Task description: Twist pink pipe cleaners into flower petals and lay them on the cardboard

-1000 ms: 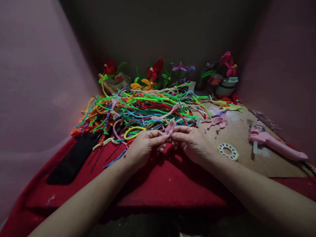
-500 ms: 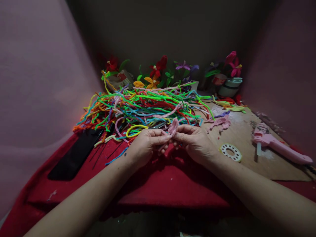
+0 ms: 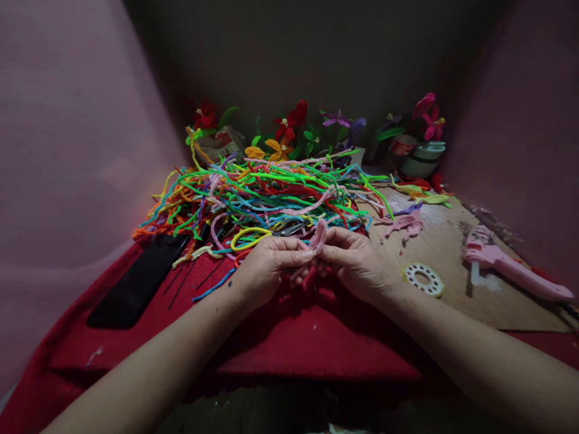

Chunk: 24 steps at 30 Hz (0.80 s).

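Note:
My left hand (image 3: 266, 271) and my right hand (image 3: 357, 262) meet over the red cloth (image 3: 289, 343), fingertips pinched together on a small pink pipe cleaner piece (image 3: 318, 236) bent into a petal-like loop. The loop sticks up between the thumbs. Just beyond the hands lies a big tangled heap of coloured pipe cleaners (image 3: 266, 196). A yellow loop (image 3: 246, 239) lies at the heap's near edge, close to my left hand.
A pink glue gun (image 3: 506, 265) and a white ring-shaped disc (image 3: 423, 279) lie on a brown board (image 3: 452, 265) at the right. A pink folded piece (image 3: 404, 224) lies there too. Pipe-cleaner flowers (image 3: 284, 129) stand at the back. A black flat object (image 3: 138, 286) lies left.
The hands have stayed together on the pink piece, with the fingers shifting slightly around it. The view has drifted a little.

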Tool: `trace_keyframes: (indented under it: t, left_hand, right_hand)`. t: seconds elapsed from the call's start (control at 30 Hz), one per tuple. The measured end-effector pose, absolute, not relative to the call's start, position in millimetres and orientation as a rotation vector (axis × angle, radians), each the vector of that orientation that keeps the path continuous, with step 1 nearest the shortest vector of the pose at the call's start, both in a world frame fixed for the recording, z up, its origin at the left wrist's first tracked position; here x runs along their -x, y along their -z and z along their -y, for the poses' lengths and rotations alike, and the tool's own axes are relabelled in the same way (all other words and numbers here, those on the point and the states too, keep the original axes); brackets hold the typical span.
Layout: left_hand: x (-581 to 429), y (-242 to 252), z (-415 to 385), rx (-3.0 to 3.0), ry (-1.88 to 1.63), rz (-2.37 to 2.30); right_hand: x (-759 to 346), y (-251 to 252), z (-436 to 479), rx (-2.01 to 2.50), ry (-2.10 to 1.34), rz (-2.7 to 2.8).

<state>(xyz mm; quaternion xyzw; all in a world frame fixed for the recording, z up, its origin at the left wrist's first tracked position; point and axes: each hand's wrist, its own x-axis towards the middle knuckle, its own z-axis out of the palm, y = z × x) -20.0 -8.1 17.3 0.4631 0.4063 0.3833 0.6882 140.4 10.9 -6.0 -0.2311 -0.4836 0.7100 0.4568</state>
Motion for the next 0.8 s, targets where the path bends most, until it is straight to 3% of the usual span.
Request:
trace_keyframes:
  t: [0.8]
  left_hand:
    - [16.7, -17.4, 9.7, -0.998, -0.898, -0.91]
  right_hand:
    - [-136.9, 9.2, -7.2, 0.619, -1.763, 1.142]
